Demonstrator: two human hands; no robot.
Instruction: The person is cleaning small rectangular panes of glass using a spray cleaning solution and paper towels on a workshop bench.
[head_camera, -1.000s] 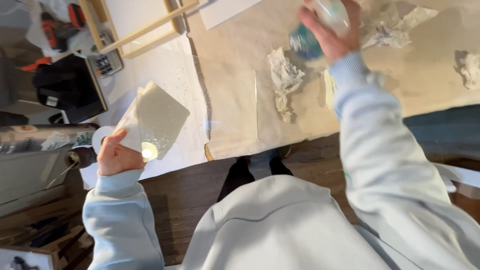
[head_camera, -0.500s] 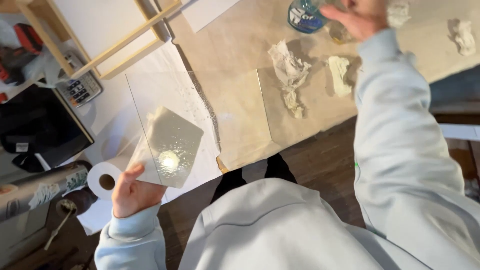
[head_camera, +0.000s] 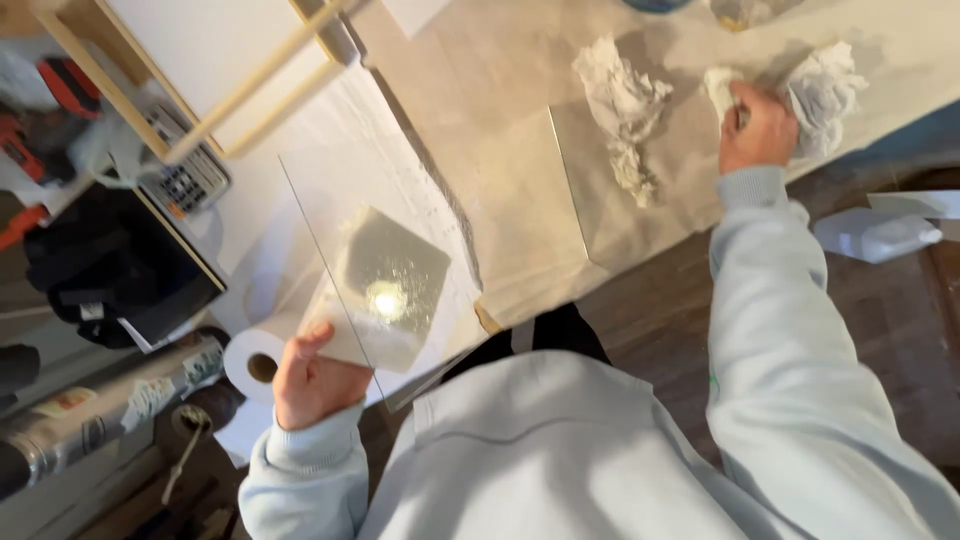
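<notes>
The glass sheet (head_camera: 385, 285) is being held up over the white tabletop (head_camera: 330, 130), tilted and catching a glare. It looks stiff, thin, brittle and slick, so it is best gripped by its edges. The left hand (head_camera: 312, 378) is pinching its lower corner, fingers closed on it. The right hand (head_camera: 757, 125) is closing around 1 crumpled paper towel (head_camera: 825, 85) on the brown paper.
</notes>
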